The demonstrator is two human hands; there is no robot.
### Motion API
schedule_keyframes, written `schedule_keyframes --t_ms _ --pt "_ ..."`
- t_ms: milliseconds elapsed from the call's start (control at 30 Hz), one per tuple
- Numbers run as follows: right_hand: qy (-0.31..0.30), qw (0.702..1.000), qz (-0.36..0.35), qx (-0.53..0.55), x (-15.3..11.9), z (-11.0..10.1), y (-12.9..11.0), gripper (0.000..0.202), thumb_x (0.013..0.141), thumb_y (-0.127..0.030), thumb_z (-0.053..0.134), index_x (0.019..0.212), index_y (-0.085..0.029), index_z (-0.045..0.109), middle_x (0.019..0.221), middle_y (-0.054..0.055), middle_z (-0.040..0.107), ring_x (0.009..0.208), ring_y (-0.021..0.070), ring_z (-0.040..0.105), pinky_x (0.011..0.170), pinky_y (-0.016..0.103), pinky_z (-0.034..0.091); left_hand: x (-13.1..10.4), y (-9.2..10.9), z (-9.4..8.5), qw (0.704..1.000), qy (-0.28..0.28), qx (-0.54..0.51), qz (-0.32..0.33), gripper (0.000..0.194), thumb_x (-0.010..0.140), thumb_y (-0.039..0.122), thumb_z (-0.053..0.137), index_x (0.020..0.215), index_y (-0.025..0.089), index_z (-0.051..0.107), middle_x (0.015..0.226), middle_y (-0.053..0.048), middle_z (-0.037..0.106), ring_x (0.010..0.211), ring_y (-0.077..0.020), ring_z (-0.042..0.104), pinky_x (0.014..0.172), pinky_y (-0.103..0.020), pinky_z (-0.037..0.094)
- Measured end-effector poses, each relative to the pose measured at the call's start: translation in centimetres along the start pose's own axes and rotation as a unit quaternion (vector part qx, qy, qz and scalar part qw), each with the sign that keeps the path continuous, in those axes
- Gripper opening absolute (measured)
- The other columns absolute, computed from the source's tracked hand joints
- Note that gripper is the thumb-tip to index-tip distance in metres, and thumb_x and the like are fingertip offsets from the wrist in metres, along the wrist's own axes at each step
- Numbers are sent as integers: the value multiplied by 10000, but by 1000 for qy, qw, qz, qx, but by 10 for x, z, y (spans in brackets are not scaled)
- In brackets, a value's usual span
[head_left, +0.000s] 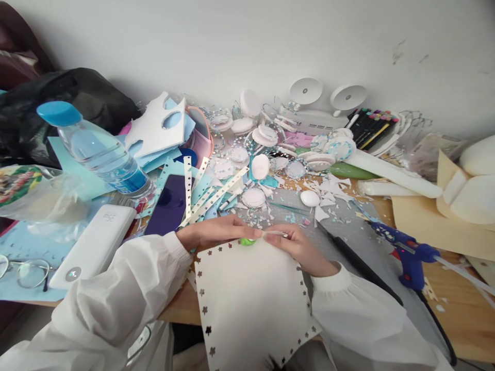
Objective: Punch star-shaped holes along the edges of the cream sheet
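Note:
A large sheet of cream paper [251, 304] hangs over the table's front edge, with small flower-shaped holes along its left, right and lower edges. At its top edge sits a small green craft punch [247, 241], mostly covered by fingers. My left hand [218, 230] is closed around the punch from the left. My right hand [299, 246] meets it from the right, thumb and fingers pinching the paper's top edge. Just behind both hands lie paper scraps on a grey cutting mat [348, 211].
A blue glue gun [412, 252] lies at the right, beside a black-handled tool [359, 268]. At the left are a water bottle [100, 149], a phone [168, 206], a white power bank [95, 245] and glasses [33, 272]. Decorated white discs [265, 135] crowd the back by the wall.

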State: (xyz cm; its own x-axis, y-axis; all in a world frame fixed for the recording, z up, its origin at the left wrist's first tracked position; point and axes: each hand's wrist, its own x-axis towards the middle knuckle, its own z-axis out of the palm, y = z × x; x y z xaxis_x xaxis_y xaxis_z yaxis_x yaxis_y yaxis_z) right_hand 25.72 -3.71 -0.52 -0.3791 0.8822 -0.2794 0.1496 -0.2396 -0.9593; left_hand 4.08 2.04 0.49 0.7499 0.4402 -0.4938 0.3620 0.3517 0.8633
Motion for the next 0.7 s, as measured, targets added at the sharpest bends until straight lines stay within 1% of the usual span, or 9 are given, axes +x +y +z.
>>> schedule_keyframes --t_ms 133,267,500,600,700 --pt "29 999 5 15 0 1 3 255 787 -449 664 802 -201 723 771 25 669 710 177 569 619 267 399 -5 8 3 1000 14 12 -1 479 707 558 688 553 164 464 495 43 401 423 -74 328 415 -240 198" --pt "59 998 9 19 0 2 5 252 773 -451 677 859 -224 743 847 36 710 753 204 604 648 288 431 -7 15 5 999 31 34 -14 507 680 573 699 518 168 441 461 54 366 398 -66 296 400 -243 176" --pt "59 998 -20 6 0 8 4 235 805 -433 640 855 -233 751 848 40 714 806 218 607 695 298 434 -2 4 1 999 8 -17 -29 422 701 498 695 536 160 504 465 46 416 390 -76 341 395 -239 208" --pt "64 997 -33 6 0 11 4 235 813 -424 630 856 -226 749 852 43 713 820 219 603 707 299 434 -1 2 0 999 12 -24 -37 388 700 463 699 539 158 521 466 44 430 390 -78 354 395 -237 215" --pt "74 997 -30 18 0 13 6 238 811 -423 632 846 -216 745 834 41 705 794 207 589 684 292 424 -1 2 0 999 20 -27 -33 365 710 447 690 551 157 534 469 45 444 387 -77 361 395 -233 225"
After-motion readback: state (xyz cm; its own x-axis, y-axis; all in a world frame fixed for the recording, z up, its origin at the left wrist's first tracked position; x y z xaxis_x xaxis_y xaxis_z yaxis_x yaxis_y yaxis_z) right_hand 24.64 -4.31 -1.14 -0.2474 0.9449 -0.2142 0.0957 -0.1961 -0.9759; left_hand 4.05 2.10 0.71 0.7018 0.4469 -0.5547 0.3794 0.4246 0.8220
